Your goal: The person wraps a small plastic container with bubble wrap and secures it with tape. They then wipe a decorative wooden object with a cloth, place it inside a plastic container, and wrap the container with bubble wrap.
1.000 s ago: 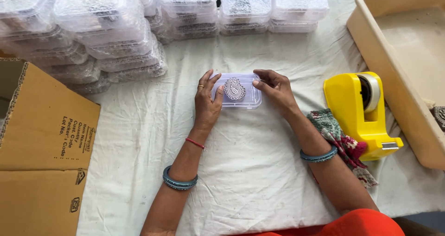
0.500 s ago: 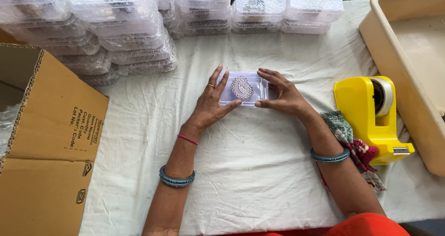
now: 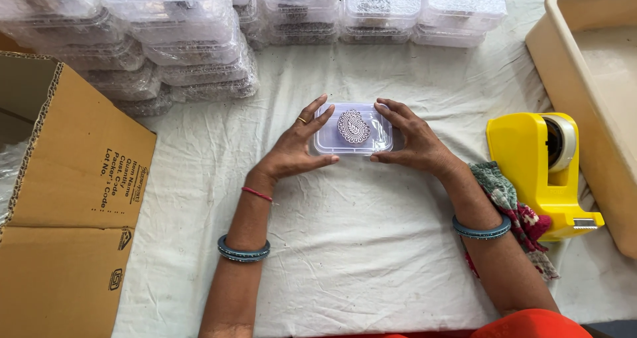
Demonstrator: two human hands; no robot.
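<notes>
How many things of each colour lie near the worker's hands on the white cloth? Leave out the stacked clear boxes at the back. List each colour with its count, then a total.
Clear: 1, the small lidded box held between left hand and right hand
Yellow: 1, tape dispenser
Brown: 1, cardboard carton
Beige: 1, tray
Red and green: 1, patterned cloth
Total: 5

Clear box [image 3: 353, 130] with paisley motif, yellow tape dispenser [image 3: 541, 172], white cloth [image 3: 371, 245], brown carton [image 3: 66, 198]
</notes>
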